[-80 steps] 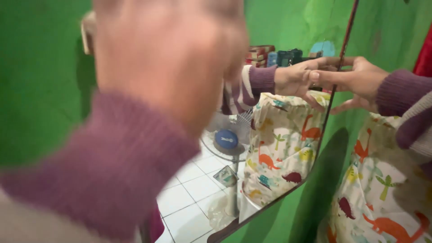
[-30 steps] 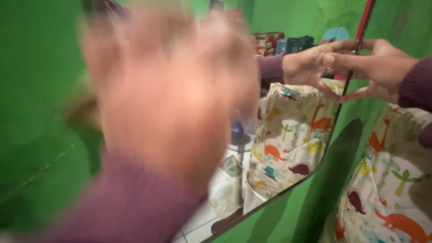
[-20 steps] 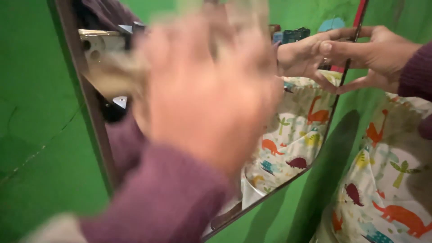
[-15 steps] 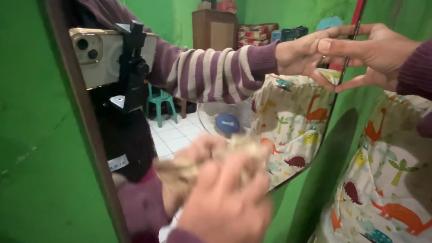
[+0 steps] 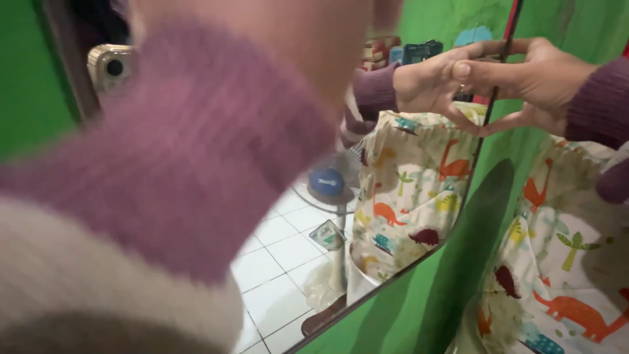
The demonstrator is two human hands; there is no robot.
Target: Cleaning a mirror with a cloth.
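Mirror-wiping step: right hand (image 5: 531,78) steadies the mirror (image 5: 393,216) on the green wall, fingers pinching its right edge. Left hand (image 5: 262,19) raised near, blurred; its grip I cannot tell. Next stroke likely needs firm, even pressure.

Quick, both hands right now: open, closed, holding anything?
Left hand: mostly out of frame above its sleeve; cannot be told.
Right hand: closed on the mirror edge.
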